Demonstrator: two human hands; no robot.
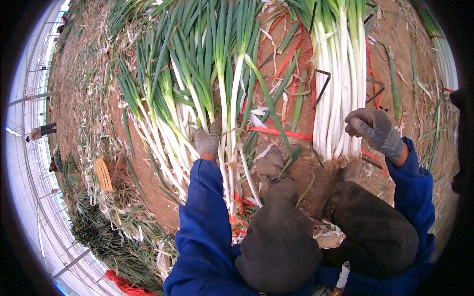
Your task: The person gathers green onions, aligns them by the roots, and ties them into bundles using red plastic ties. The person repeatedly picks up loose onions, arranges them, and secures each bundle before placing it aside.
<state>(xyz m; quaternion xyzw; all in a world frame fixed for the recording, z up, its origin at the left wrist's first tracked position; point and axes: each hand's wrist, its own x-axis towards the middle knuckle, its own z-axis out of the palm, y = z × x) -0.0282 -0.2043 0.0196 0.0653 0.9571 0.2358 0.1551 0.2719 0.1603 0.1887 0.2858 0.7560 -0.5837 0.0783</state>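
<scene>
My left hand [206, 143], in a grey knit glove, reaches in among the white stems of a loose pile of long green onions [166, 129]. Leaves and stems hide its fingertips, so its grip is unclear. To the right, a dense row of thick green onions [335, 96] lies with roots towards me, between bent dark metal rods [323, 87]. Beside their white stems is my gloved right hand [374, 129], fingers curled in and nothing visible in them. Red plastic strapping [279, 132] runs across the soil left of that row.
My knees [281, 240] and muddy shoes are close below the onions. A yellow slatted object [103, 174] lies on litter at left, above heaped green leaves [100, 229] and red twine [126, 285]. A tied onion bundle [439, 48] lies far right. A person [41, 131] stands far left.
</scene>
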